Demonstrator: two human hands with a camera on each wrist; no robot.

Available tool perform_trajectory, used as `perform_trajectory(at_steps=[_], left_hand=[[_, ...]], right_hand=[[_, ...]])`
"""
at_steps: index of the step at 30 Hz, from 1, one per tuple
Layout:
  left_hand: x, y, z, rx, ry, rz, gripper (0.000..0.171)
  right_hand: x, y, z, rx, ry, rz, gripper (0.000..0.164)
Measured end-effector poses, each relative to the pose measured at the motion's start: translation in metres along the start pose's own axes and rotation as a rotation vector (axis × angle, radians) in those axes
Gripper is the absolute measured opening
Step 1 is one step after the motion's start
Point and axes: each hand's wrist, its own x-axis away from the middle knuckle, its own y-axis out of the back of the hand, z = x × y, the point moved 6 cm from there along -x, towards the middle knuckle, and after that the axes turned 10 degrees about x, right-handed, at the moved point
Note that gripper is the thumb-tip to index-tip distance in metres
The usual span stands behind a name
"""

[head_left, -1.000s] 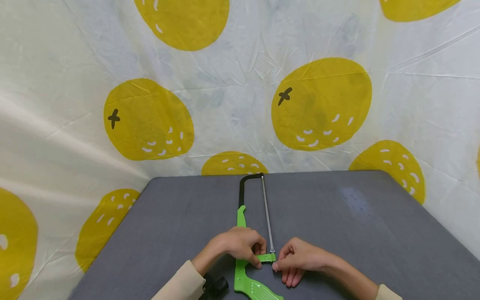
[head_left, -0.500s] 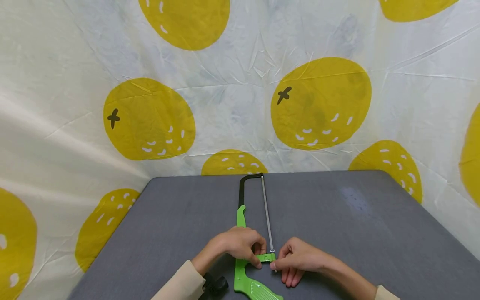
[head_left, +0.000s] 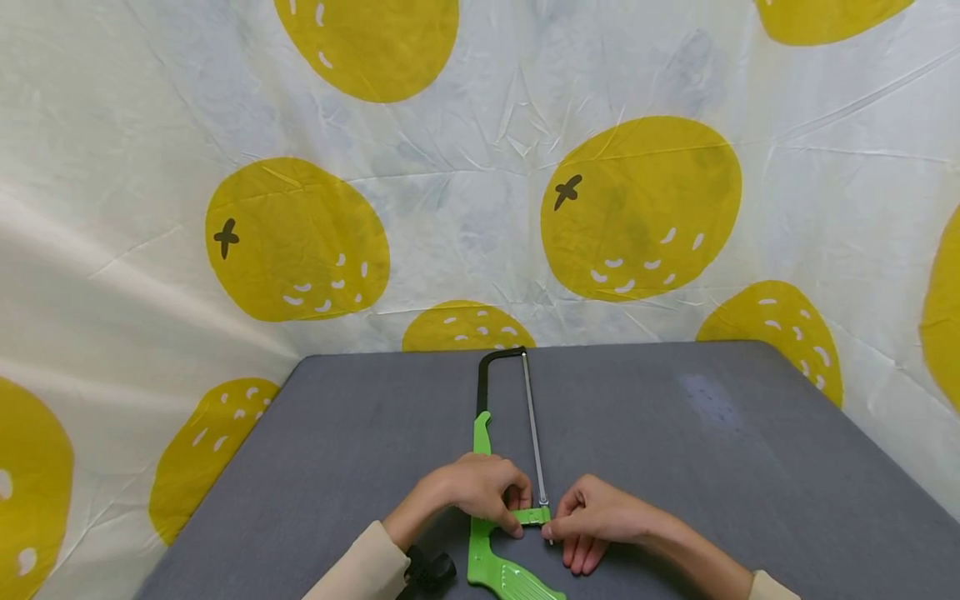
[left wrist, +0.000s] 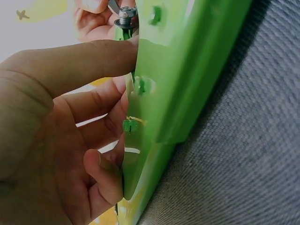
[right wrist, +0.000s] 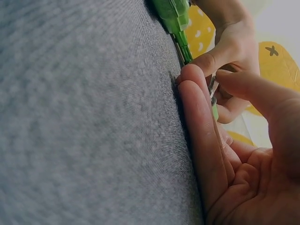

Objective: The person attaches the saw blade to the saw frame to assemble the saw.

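Note:
A hacksaw (head_left: 482, 437) with a green handle and black front frame lies flat on the grey table, its silver blade (head_left: 535, 433) on the right side. My left hand (head_left: 483, 490) grips the green frame just above the handle, its thumb and fingers at the short green crossbar (head_left: 534, 517). At the blade's near end, my right hand (head_left: 603, 515) pinches the metal wing nut (left wrist: 125, 13) between thumb and index finger. The lower fingers of that hand (right wrist: 204, 126) rest against the table cloth. Fingertips partly hide the wing nut in the head view.
The table (head_left: 675, 433) has a grey cloth surface, with a pale patch toward the right. A white curtain (head_left: 465, 225) with yellow fruit prints hangs behind and beside it. A black device (head_left: 431, 572) sits under the left wrist.
My right thumb has shifted slightly left at the wing nut, and a thin metal end shows below it. The left hand and hacksaw have stayed put.

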Motion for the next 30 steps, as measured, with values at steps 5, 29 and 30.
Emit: perform_trajectory(at_steps=[5, 29, 30], left_hand=[[0.0015, 0.001, 0.0004, 0.022, 0.012, 0.006, 0.021], [0.0021, 0.0035, -0.0016, 0.042, 0.017, 0.014, 0.022], [0.0023, 0.0034, -0.0016, 0.043, 0.018, 0.014, 0.022]], right_hand=[[0.0001, -0.0002, 0.0016, -0.003, -0.005, 0.002, 0.027], [0.0017, 0.0039, 0.0028, -0.044, 0.01, 0.064, 0.024], [0.0015, 0.0037, 0.0026, -0.044, 0.011, 0.064, 0.024]])
